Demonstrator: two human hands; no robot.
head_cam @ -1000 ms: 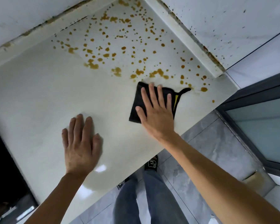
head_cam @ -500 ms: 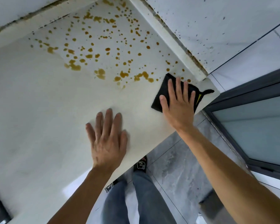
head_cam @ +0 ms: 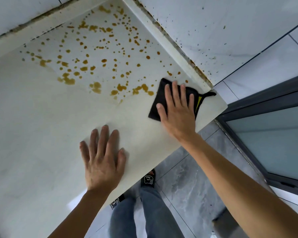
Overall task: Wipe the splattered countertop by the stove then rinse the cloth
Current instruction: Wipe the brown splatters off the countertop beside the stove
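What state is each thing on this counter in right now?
countertop: mostly still splattered, bare near the front edge.
orange splatters: unwiped, spread across the back.
black cloth: lying flat at the right corner, pressed down.
right hand: flat on the cloth, fingers spread.
left hand: flat on the bare counter, holding nothing.

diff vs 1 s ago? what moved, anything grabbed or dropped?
The right hand slid the black cloth to the right along the countertop, from the middle of the front edge to the end corner by the wall. Nothing was grabbed or let go: the palm is flat on the cloth throughout. The left hand stays flat on the counter, and most of the orange splatter remains.
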